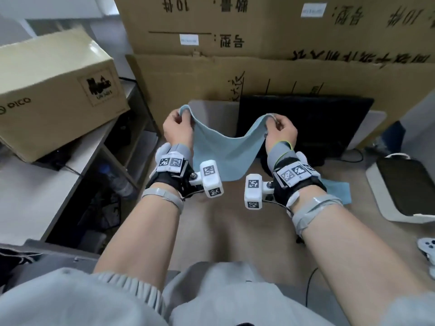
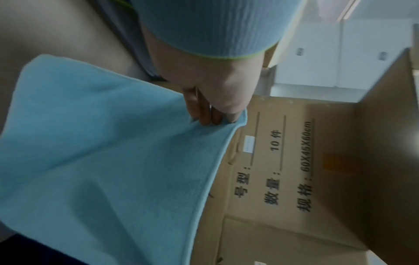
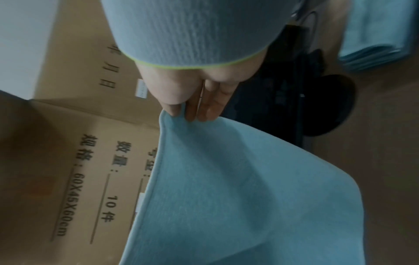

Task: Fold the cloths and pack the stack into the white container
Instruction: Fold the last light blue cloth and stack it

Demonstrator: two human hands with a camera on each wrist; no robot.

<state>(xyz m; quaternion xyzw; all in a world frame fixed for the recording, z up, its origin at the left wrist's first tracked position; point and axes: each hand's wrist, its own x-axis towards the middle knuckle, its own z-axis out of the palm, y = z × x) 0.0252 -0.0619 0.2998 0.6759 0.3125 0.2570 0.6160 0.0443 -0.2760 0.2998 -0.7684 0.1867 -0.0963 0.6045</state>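
Note:
A light blue cloth (image 1: 226, 149) hangs in the air above the brown table (image 1: 235, 227), sagging in the middle between my two hands. My left hand (image 1: 176, 124) pinches its upper left corner; in the left wrist view the fingers (image 2: 204, 114) curl over the cloth (image 2: 102, 161) edge. My right hand (image 1: 281, 128) pinches the upper right corner, with fingers (image 3: 204, 107) gripping the cloth (image 3: 238, 197). A stack of blue cloths (image 1: 336, 188) lies on the table under my right wrist, and shows as a blue cloth pile (image 3: 381, 35) in the right wrist view. The white container (image 1: 400, 191) with a dark inside stands at the right.
Large cardboard boxes (image 1: 259, 43) wall off the back. A black monitor (image 1: 303, 123) leans behind the cloth. A cardboard box (image 1: 54, 95) sits on a shelf unit at the left. A white controller (image 1: 427, 249) lies at the right edge.

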